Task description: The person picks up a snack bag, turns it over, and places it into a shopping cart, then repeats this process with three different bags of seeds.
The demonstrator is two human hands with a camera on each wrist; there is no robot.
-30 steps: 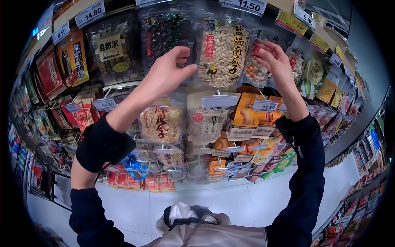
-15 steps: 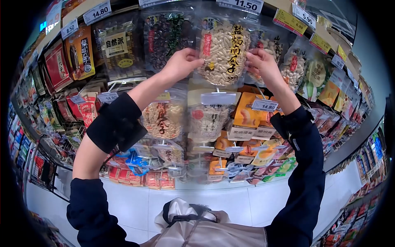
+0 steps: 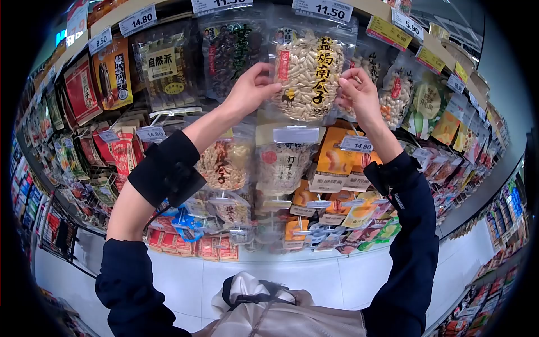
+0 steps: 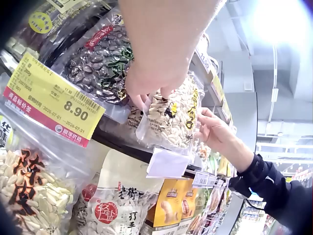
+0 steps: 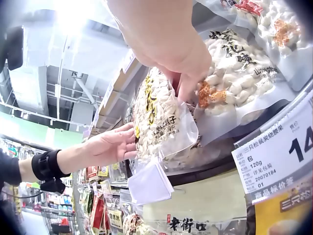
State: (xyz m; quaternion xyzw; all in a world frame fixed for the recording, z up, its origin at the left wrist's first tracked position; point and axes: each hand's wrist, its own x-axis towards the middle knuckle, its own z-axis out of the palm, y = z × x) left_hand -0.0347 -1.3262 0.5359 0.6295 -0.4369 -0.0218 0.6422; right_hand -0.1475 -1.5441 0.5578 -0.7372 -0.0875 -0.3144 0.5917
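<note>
A clear bag of pumpkin seeds (image 3: 310,78) with black and red lettering faces me at the front of the upper shelf. My left hand (image 3: 251,92) pinches its left edge between thumb and fingers. At the opposite edge, my right hand (image 3: 360,95) pinches the bag the same way. The left wrist view shows the bag's lower part (image 4: 178,122) close above the shelf edge, over a blank white tag (image 4: 168,163). In the right wrist view the bag's clear bottom corner (image 5: 188,129) sticks out below my right fingers.
Bags of dark seeds (image 3: 229,62) stand to the left and bags of pale nuts (image 3: 394,92) to the right. Below hang seed bags (image 3: 222,165) and orange packs (image 3: 335,157) on hooks. Price tags (image 3: 323,9) line the shelf above. Pale floor tiles (image 3: 292,275) lie beneath.
Both hands have come in from beside the pumpkin seed bag and taken hold of its two edges. The bag now sits slightly nearer and turned a little.
</note>
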